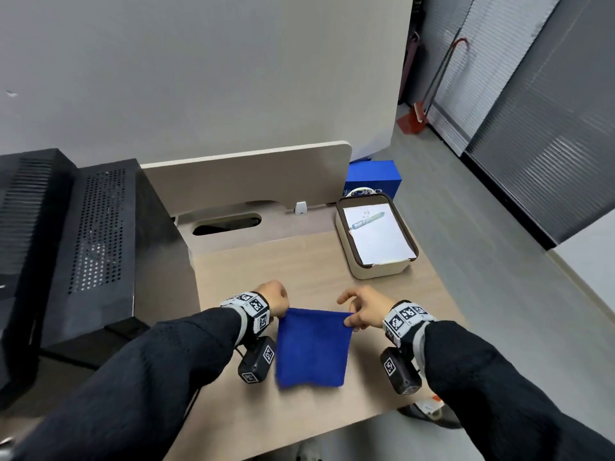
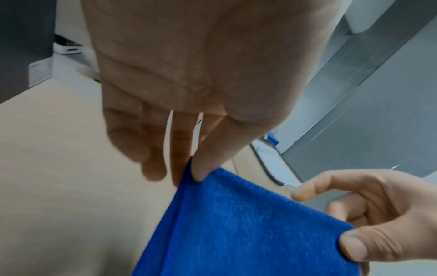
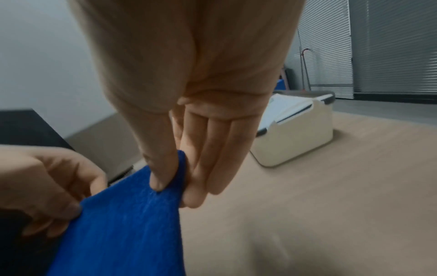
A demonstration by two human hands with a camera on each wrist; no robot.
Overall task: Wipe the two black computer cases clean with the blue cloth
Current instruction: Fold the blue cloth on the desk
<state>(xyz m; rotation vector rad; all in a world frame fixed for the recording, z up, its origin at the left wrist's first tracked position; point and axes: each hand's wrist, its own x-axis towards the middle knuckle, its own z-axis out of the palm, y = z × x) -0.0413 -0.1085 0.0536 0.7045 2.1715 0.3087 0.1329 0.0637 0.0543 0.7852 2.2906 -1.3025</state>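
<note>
A blue cloth [image 1: 312, 349] hangs spread between my two hands above the beige desk [image 1: 299, 261], its lower edge near the desktop. My left hand [image 1: 278, 302] pinches the cloth's upper left corner [image 2: 196, 175] between thumb and forefinger. My right hand [image 1: 357, 314] pinches the upper right corner [image 3: 165, 179] the same way, the other fingers straight. Two black computer cases stand side by side at the left: the nearer one [image 1: 103, 247] with a perforated panel, the farther one [image 1: 30, 227] with ribbed vents. Both hands are to the right of the cases, apart from them.
A beige tray [image 1: 377, 272] holding white paper and a pen sits at the desk's back right. A blue box [image 1: 372, 178] stands behind it. A low desk divider [image 1: 246, 174] runs along the back, with a cable slot [image 1: 226, 224] below it. Grey floor lies right of the desk.
</note>
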